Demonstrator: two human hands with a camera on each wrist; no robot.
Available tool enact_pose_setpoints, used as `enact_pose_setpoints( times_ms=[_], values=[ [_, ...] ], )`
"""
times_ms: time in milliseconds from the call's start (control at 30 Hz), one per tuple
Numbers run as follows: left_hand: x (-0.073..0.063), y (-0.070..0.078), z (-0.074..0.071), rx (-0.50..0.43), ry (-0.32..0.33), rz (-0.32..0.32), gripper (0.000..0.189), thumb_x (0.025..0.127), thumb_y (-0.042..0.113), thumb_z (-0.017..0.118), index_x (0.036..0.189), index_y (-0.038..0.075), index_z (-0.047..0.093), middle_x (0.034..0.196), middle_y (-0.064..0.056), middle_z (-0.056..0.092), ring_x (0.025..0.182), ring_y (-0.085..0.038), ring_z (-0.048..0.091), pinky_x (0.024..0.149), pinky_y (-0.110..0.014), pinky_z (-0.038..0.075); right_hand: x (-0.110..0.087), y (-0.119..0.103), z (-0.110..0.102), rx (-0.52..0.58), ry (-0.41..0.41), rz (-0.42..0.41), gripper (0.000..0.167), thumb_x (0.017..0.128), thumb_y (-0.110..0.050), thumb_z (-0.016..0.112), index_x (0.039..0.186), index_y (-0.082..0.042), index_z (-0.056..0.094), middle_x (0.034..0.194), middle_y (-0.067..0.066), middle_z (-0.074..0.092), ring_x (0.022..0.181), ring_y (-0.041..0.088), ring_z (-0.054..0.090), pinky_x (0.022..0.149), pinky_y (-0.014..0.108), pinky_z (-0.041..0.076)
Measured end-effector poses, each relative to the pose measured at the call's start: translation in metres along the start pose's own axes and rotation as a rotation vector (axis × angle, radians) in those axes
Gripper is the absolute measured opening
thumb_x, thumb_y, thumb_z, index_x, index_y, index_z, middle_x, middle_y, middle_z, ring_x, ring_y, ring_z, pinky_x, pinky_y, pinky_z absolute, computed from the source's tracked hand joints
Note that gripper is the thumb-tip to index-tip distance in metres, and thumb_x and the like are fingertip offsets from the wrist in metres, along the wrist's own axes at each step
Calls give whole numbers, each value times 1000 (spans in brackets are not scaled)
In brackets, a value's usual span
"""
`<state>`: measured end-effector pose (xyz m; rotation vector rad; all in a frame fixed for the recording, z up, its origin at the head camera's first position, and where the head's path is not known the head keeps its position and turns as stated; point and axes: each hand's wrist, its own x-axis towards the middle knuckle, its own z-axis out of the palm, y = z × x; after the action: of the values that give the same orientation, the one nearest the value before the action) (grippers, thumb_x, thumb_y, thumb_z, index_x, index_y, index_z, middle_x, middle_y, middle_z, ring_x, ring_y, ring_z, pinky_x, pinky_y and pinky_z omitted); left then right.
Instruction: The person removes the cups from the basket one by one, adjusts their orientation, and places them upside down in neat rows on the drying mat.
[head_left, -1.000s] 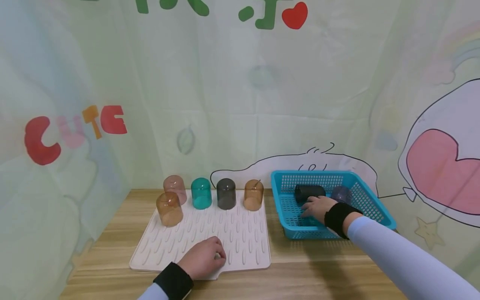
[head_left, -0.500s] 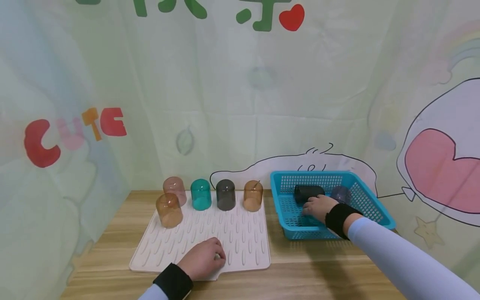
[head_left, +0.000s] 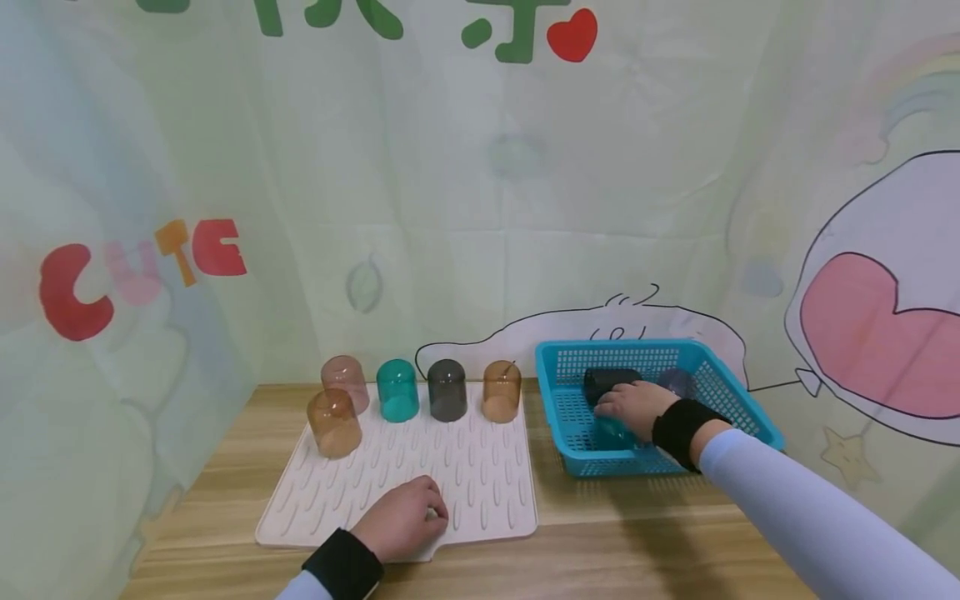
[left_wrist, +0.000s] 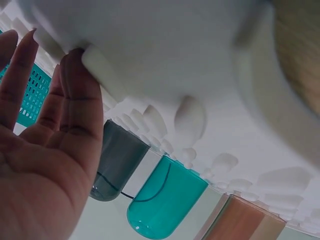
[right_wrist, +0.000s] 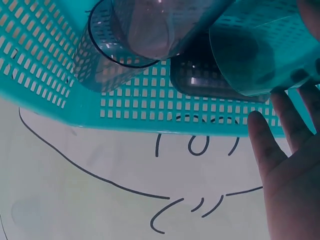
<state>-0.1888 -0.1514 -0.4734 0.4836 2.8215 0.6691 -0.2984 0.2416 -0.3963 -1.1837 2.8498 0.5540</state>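
In the head view my right hand (head_left: 633,408) reaches into the blue plastic basket (head_left: 577,467) and grips a clear teal cup (head_left: 613,433). The right wrist view shows the fingers and thumb around this teal cup (right_wrist: 250,60). Beside it in the basket lie a dark grey cup (head_left: 603,383) on its side and a purplish cup (head_left: 677,382). My left hand (head_left: 401,518) rests at the front of the white draining mat (head_left: 480,492), fingers loosely bent and holding nothing, as the left wrist view also shows.
Several cups stand upside down on the mat: pink (head_left: 347,375), front amber (head_left: 334,425), teal (head_left: 397,392), grey (head_left: 447,392) and rear amber (head_left: 502,392). A printed cloth (head_left: 450,183) hangs behind the wooden table (head_left: 570,550).
The right hand has risen slightly in the basket, and more of the teal cup shows beneath it. My left hand stays on the mat. The head view has shifted a little.
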Motion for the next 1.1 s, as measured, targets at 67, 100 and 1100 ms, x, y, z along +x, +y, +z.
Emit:
enact_pose_setpoints(
  times_ms=[67, 100, 1100],
  values=[
    [0, 0, 0, -1, -1, -1, 6, 91, 19, 73, 86, 18, 76, 94, 6, 57, 84, -13, 52, 90, -43, 55, -1, 0, -3, 30, 0, 9, 58, 82, 4, 79, 135, -13, 64, 135, 9, 67, 127, 33, 60, 107, 50, 50],
    [0, -1, 0, -2, -1, -1, 6, 91, 19, 73, 86, 18, 76, 93, 6, 57, 84, -13, 52, 90, -43, 55, -1, 0, -5, 39, -1, 13, 58, 82, 4, 78, 135, -13, 63, 135, 10, 66, 128, 33, 60, 108, 50, 49],
    [2, -3, 1, -7, -9, -6, 6, 91, 21, 74, 86, 19, 76, 95, 6, 57, 85, -13, 53, 91, -45, 55, -15, 2, -40, 367, 71, 211, 81, 88, -36, 80, 154, -11, 41, 153, 14, 50, 141, 38, 48, 112, 58, 43]
  ],
)
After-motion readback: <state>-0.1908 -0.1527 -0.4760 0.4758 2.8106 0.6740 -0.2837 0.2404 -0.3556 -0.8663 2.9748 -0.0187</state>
